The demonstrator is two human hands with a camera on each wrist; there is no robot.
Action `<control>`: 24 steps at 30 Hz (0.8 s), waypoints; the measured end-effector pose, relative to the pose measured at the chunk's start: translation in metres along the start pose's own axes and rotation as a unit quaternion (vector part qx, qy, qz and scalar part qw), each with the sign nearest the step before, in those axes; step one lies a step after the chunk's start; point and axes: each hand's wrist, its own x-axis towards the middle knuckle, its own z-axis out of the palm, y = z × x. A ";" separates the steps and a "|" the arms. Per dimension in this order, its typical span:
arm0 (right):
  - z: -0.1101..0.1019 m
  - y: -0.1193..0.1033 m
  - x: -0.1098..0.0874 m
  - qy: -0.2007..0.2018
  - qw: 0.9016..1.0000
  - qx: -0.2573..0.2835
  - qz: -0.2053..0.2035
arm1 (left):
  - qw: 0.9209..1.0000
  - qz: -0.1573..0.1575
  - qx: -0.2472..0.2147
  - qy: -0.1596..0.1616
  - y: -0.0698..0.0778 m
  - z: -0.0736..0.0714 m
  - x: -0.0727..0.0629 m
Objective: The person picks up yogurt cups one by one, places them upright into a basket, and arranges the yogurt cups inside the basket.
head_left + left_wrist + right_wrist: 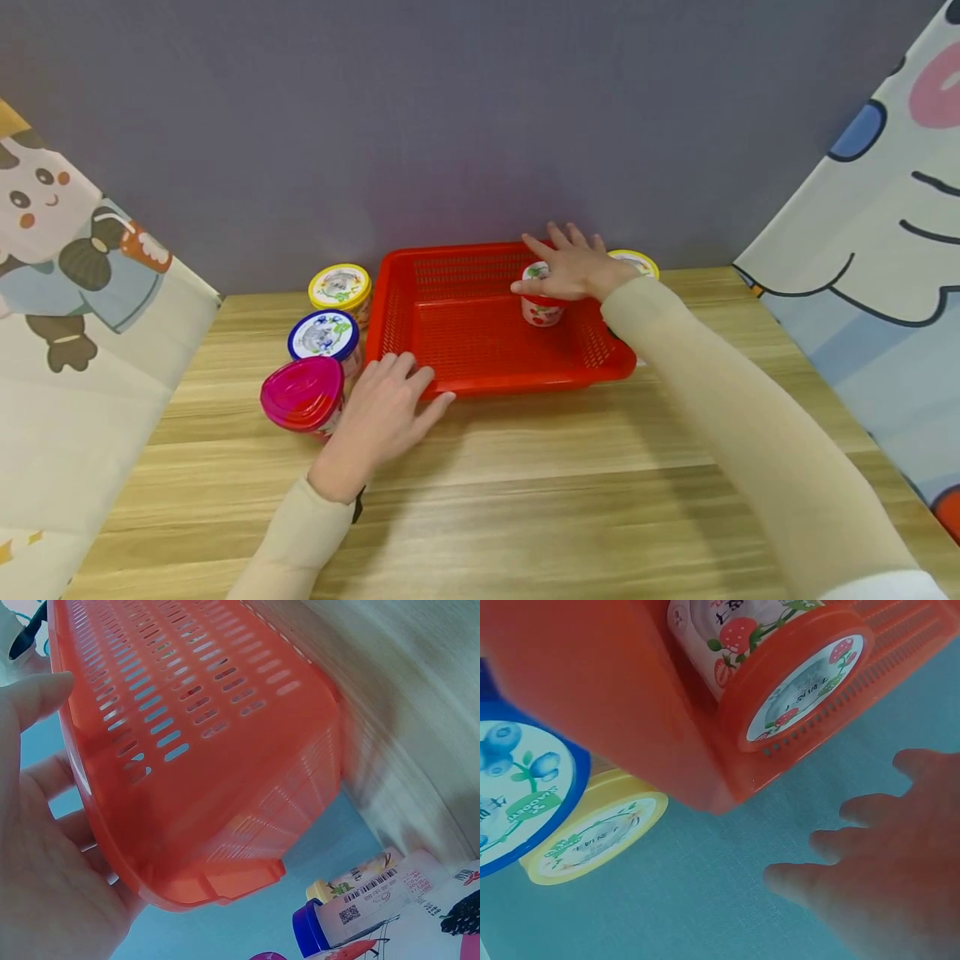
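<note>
the right wrist view showed a round blue lid, hidden by the sleeve in the head view. the left hand gripped the slotted plastic basket; the right hand, spread, empty, was near the strawberry tub inside.

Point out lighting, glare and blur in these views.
Head: soft shadows on the pale wooden table, bright glare on the glossy pink plastic lid; left wrist: grey wall tinted teal; right wrist: right hand looks soft, round red strawberry-printed lid sharper.
</note>
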 end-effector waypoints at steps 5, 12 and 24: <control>0.004 0.005 -0.007 0.007 1.000 0.004 -0.002 | 1.000 -0.003 -0.002 -0.003 0.000 0.000 -0.001; 0.006 0.016 -0.018 0.007 1.000 0.011 -0.005 | 1.000 -0.005 -0.004 -0.004 0.000 0.001 -0.001; 0.014 0.033 -0.032 0.025 1.000 0.008 -0.010 | 1.000 -0.007 0.003 -0.008 0.000 0.000 -0.002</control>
